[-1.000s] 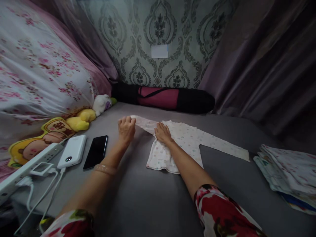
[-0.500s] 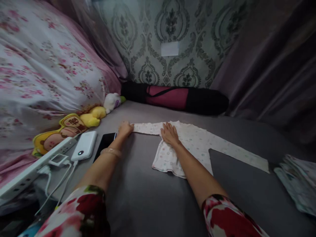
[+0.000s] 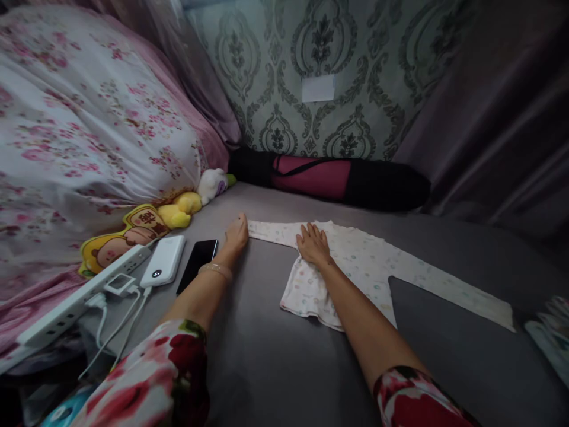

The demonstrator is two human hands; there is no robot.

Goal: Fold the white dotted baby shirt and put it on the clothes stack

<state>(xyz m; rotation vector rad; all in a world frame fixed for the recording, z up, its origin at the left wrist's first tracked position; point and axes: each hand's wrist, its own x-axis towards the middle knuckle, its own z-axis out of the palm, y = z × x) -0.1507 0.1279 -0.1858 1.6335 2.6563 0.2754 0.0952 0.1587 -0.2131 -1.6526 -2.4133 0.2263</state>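
A small white baby shirt [image 3: 355, 264] with faint coloured dots lies spread on the grey sheet [image 3: 275, 356], both long sleeves stretched out sideways. My left hand [image 3: 235, 233] rests at the end of the left sleeve, fingers closed on the cuff. My right hand [image 3: 313, 244] lies flat and open on the shirt's upper body, near the collar, pressing it down. Both forearms reach forward from red floral sleeves.
Left of my left arm lie a black phone [image 3: 198, 257], a white power bank [image 3: 163, 268] and a white power strip [image 3: 80, 293] with cables. Plush toys [image 3: 178, 212] sit by a floral duvet [image 3: 89, 136]. A black-pink roll bag [image 3: 329, 178] lies against the wall. Folded clothes [image 3: 549, 338] sit far right.
My left hand has pulled the left sleeve out straight to the side and lowered it onto the sheet. My right hand stayed on the shirt. The view shifted left.
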